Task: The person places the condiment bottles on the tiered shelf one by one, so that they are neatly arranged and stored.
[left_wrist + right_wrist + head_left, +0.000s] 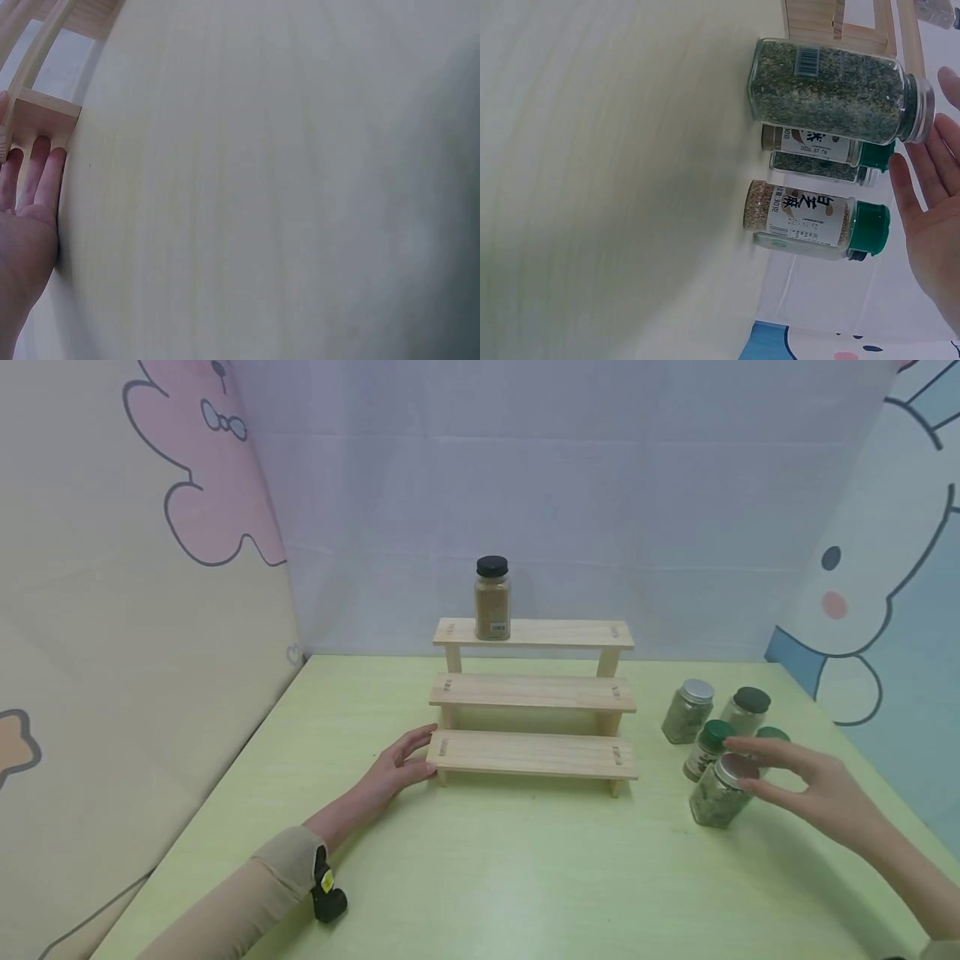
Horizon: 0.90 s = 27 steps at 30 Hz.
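A three-tier wooden rack [532, 691] stands near the back of the table. My left hand [393, 767] is at the left end of its lowest tier, the fingers fairly straight. In the left wrist view several fingertips touch the wooden leg [46, 120] beneath that board. On the right, my right hand [821, 789] reaches over a glass jar of dried green herbs [717, 802] with a silver lid. Its thumb and fingers are spread about the lid [924, 109]; in the right wrist view a gap shows between hand and lid. The jar stands upright on the table.
A jar of brown powder with a black lid [492, 606] stands on the top tier. Behind the herb jar cluster a green-capped bottle [705, 750], another silver-lidded jar [687, 714], a dark-lidded jar [746, 712] and a second green-capped bottle [810, 216]. Printed cloth walls [525, 510] enclose the table.
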Each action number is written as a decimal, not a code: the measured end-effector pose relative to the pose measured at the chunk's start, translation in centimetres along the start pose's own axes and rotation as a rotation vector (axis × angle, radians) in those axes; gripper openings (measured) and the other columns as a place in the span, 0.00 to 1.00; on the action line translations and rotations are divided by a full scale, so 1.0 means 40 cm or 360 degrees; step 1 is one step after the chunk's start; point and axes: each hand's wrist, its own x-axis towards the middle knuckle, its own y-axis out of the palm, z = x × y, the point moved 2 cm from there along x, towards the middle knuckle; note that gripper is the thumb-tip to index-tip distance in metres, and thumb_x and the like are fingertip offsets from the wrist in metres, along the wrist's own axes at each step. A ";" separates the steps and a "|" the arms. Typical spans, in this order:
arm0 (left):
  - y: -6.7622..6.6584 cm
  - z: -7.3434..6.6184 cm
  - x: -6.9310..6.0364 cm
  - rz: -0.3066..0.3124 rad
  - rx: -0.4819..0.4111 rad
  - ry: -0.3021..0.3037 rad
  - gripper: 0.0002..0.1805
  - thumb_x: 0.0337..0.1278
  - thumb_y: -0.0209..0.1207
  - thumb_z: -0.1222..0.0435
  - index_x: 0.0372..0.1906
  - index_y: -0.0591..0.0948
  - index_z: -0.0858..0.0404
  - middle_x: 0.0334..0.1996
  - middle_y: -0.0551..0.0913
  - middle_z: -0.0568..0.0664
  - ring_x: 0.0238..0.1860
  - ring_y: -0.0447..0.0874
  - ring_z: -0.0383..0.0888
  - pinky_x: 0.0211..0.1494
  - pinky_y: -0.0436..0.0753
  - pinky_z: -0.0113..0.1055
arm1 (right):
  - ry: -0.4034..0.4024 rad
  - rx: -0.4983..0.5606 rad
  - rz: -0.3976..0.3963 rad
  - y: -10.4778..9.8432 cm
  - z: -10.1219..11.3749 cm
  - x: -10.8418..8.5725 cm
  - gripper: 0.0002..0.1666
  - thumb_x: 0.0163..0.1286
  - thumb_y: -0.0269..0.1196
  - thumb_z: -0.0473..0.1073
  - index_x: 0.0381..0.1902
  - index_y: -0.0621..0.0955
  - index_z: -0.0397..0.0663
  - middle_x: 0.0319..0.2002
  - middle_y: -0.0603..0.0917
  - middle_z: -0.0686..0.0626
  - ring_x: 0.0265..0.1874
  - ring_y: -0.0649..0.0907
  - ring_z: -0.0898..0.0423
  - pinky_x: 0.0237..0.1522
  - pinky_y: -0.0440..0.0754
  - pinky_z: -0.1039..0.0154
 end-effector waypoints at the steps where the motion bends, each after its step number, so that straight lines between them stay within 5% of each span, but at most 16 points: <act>1: 0.000 -0.001 0.000 -0.0001 0.0000 -0.0002 0.36 0.68 0.57 0.63 0.76 0.58 0.45 0.78 0.57 0.51 0.70 0.71 0.54 0.70 0.71 0.48 | 0.0000 0.0007 0.0003 0.002 -0.004 -0.002 0.30 0.58 0.73 0.36 0.59 0.81 0.55 0.50 0.83 0.73 0.45 0.79 0.81 0.48 0.64 0.88; 20: -0.001 0.004 0.003 0.0005 0.0004 0.0009 0.36 0.69 0.56 0.64 0.76 0.57 0.46 0.77 0.57 0.52 0.70 0.71 0.54 0.69 0.72 0.45 | 0.0054 -0.0016 0.0123 0.019 -0.044 -0.008 0.31 0.58 0.73 0.39 0.61 0.80 0.55 0.50 0.75 0.83 0.44 0.76 0.85 0.39 0.75 0.79; 27: -0.001 0.004 0.003 -0.0004 0.0009 -0.0011 0.35 0.69 0.56 0.63 0.76 0.57 0.45 0.77 0.57 0.50 0.70 0.72 0.53 0.71 0.71 0.48 | 0.0082 -0.0044 0.0107 0.019 -0.046 -0.007 0.31 0.57 0.74 0.41 0.60 0.81 0.57 0.48 0.76 0.84 0.44 0.74 0.86 0.40 0.71 0.83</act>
